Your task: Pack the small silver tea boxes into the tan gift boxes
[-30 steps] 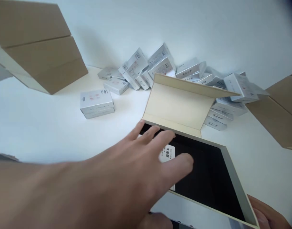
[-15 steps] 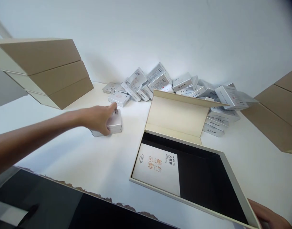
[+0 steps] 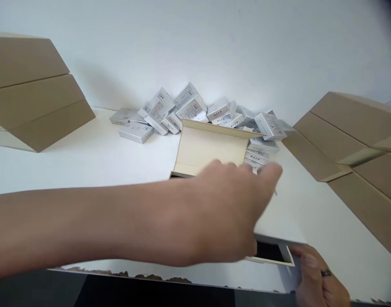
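Observation:
My left hand reaches across the open cream gift box, its fingers closed and partly out of sight. A pale, flat tea box appears to be in its grip, over the right part of the gift box; my hand hides much of it. The raised lid stands behind my knuckles. Below, a strip of the black interior shows. My right hand, with a ring on one finger, grips the gift box's near right corner. My left arm covers the left half of the gift box.
Several silver tea boxes lie heaped along the wall behind the lid. Brown-sided cartons stand stacked at the left and at the right. The white table's near edge is chipped.
My left hand has moved right from the table, where it gripped a silver tea box, to over the gift box. My view has shifted, and my right hand shows more fully at the corner.

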Demonstrator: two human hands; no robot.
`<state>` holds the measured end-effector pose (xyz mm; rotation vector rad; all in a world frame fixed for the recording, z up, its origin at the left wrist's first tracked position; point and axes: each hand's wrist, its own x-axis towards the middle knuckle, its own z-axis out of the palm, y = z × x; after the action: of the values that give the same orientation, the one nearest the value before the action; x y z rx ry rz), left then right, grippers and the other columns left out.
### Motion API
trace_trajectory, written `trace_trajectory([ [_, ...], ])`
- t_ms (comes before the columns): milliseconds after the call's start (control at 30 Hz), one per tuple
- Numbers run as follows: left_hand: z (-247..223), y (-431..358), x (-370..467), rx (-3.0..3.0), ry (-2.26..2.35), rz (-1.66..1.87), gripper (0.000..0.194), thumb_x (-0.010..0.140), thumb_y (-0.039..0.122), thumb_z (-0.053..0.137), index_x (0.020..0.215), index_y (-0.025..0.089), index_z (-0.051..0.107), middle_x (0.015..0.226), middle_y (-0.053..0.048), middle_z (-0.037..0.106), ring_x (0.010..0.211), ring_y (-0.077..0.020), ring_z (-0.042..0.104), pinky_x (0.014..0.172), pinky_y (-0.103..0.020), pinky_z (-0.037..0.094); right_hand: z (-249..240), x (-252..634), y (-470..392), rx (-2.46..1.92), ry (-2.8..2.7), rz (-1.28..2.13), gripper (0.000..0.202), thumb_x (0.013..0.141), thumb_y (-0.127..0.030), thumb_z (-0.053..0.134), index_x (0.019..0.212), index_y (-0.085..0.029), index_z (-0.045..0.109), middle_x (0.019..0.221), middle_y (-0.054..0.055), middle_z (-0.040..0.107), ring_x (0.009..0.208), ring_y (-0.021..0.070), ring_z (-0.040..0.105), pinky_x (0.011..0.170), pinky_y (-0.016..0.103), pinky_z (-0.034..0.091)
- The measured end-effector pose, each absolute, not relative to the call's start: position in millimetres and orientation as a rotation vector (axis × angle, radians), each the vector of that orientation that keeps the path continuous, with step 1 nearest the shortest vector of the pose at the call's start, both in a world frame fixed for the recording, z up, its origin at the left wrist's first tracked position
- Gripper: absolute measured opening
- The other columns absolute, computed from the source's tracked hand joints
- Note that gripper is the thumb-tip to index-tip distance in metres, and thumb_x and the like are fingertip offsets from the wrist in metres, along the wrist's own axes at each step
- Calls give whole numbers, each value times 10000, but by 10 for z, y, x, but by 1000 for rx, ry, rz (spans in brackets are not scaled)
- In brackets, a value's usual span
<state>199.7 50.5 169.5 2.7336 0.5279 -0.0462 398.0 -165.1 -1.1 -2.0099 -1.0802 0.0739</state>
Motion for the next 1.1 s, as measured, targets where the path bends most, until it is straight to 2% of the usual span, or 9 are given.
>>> trace_trajectory([
  [100,1543,368,2369,2813,313,-359,670,716,297,729,1297,162,424,1115,-136,646,993,-294,598,886,-441,497,7,3948,-1607,-1934,-1063,60,468,1032,-521,382,868,-219,700,1010,94,729,926,263,679,816,376,552],
  [200,1494,341,2492,2797,293,-529,713,737,300,720,1350,138,395,1160,-159,637,1060,-314,584,943,-469,481,-6,3919,-1573,-1863,-1183,-35,395,1049,-399,392,876,-217,696,970,82,715,911,240,663,831,369,525],
  [333,1512,377,2419,2775,368,-398,595,735,357,705,1246,177,460,1110,-132,638,1013,-320,600,845,-438,509,-28,3914,-1563,-1761,-1298,-123,310,1052,-260,391,942,-219,678,974,59,704,928,211,650,817,357,489],
  [433,1557,415,2340,2621,522,-291,515,720,459,711,1122,247,469,1052,-75,647,901,-274,627,651,-333,503,-31,3909,-1572,-1724,-1282,-80,309,1061,-228,370,980,-225,668,987,42,694,957,194,640,824,351,482],
  [567,1609,437,2278,2550,718,-95,634,710,614,684,1182,289,414,974,-46,654,759,-251,631,534,-302,455,-22,3890,-1586,-1702,-1264,-48,342,1074,-243,341,987,-226,671,1010,39,689,987,188,635,836,354,482],
  [667,1571,408,2264,2585,694,-165,619,745,647,669,1181,274,437,1006,-67,660,842,-289,647,623,-344,498,-23,3883,-1586,-1698,-1260,-48,349,1077,-255,338,977,-222,671,996,40,690,968,185,639,824,354,486],
  [800,1508,364,2280,2623,502,-550,795,668,685,777,1251,234,479,1252,-132,618,1195,-394,559,956,-487,477,-30,3881,-1584,-1681,-1257,-35,359,1079,-259,329,981,-224,672,1000,41,692,963,186,642,809,350,501],
  [900,1555,367,2298,2571,570,-672,997,545,607,891,1345,216,444,1262,-160,618,1177,-406,571,888,-464,522,-23,3877,-1590,-1693,-1254,-45,353,1075,-260,340,976,-223,677,993,43,698,966,193,646,808,353,507],
  [1100,1569,390,2359,2539,545,-770,913,608,576,831,1356,196,472,1333,-190,593,1156,-413,588,836,-509,555,-49,3914,-1600,-1709,-1259,-46,356,1072,-284,344,972,-222,680,989,58,704,958,212,657,797,366,514],
])
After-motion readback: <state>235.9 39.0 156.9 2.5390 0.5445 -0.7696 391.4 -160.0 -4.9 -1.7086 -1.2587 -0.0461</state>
